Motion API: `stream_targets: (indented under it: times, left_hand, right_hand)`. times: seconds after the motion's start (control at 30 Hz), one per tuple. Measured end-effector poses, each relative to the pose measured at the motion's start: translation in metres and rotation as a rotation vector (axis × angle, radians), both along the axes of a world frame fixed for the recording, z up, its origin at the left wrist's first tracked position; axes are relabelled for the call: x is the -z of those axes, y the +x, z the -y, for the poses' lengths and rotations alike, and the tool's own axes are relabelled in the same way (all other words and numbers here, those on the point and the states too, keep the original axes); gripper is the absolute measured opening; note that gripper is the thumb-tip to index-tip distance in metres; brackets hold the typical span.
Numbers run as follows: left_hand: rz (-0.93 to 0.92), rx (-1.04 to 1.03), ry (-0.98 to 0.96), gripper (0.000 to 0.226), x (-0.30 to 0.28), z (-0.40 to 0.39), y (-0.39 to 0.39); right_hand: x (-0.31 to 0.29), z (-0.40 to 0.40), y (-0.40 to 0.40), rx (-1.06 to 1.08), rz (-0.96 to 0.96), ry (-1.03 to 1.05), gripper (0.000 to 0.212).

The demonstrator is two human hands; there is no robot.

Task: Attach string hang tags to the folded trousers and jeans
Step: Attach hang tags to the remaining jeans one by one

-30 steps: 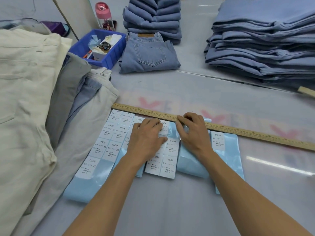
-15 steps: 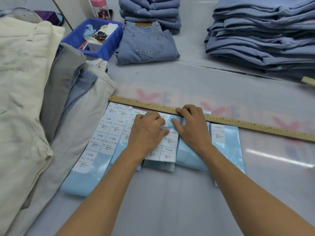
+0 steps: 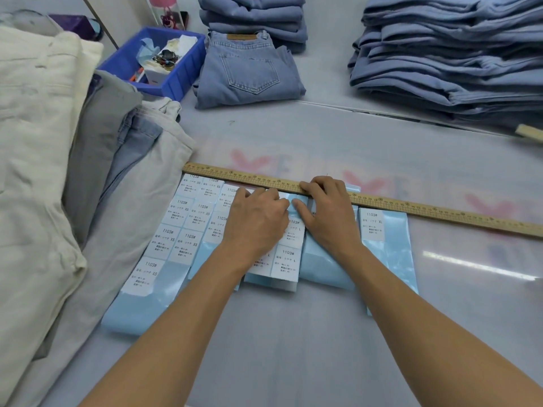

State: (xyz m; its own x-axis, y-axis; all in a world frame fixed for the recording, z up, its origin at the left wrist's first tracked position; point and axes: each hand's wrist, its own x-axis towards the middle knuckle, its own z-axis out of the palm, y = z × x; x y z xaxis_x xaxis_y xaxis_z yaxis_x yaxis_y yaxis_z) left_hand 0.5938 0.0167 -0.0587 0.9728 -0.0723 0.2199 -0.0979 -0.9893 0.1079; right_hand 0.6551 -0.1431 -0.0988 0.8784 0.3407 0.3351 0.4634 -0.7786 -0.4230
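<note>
Left hand (image 3: 255, 221) and right hand (image 3: 326, 214): side by side, nearly touching at the thumbs, both palm-down on the middle sheet of size labels (image 3: 289, 248); left fingers curled at the sheet's upper edge, right thumb beside them and right fingers bent over the wooden ruler (image 3: 411, 207); whether either truly pinches a label cannot be told. Label sheets on pale blue backing (image 3: 129, 315): several strips fanned under and to both sides of the hands, XS lot (image 3: 167, 239) left of the left hand, L lot between the hands, single XL label (image 3: 373, 224) just right of the right hand. Ruler: lying crosswise just beyond the fingertips, touching the top edges of the sheets. Folded jeans (image 3: 249, 71): one light blue pair, pocket up, well beyond the hands on the grey table (image 3: 293, 333). Stack of blue trousers (image 3: 255, 19) directly behind that pair. Larger stack of blue trousers (image 3: 446, 54) far beyond the right hand. Pile of cream, grey and blue trousers (image 3: 44, 171) left of the left hand, overlapping the sheets' left edge. Blue bin (image 3: 176, 86) of small oddments beyond the left hand, pink bottle (image 3: 166, 10) behind it.
</note>
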Motion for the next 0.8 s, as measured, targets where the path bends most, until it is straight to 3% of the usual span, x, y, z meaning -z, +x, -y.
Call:
stream_targets:
  times: [0.23,0.37,0.53,0.63,0.73,0.8]
  left_hand:
    - [0.035,0.033,-0.168,0.021,0.014,-0.004,-0.01]
    - [-0.002,0.07,-0.28,0.019,0.016,-0.016,-0.014]
    - [0.098,0.051,-0.327,0.015,0.026,-0.011,-0.02]
    - [0.154,0.017,-0.38,0.015,0.034,-0.01,-0.025]
    - [0.182,0.047,-0.323,0.016,0.036,-0.006,-0.027]
    - [0.185,0.056,-0.317,0.016,0.036,-0.006,-0.027]
  right_hand:
    - [-0.001,0.004,0.001,-0.094,-0.097,-0.086,0.063]
    - [0.0,0.004,0.001,-0.129,-0.077,-0.138,0.052]
    - [-0.008,0.004,0.002,-0.106,-0.169,0.042,0.033]
    - [-0.023,0.004,0.008,-0.065,-0.39,0.251,0.03]
    - [-0.043,0.008,0.019,0.022,-0.701,0.73,0.032]
    - [-0.053,0.014,0.028,0.116,-0.789,1.071,0.029]
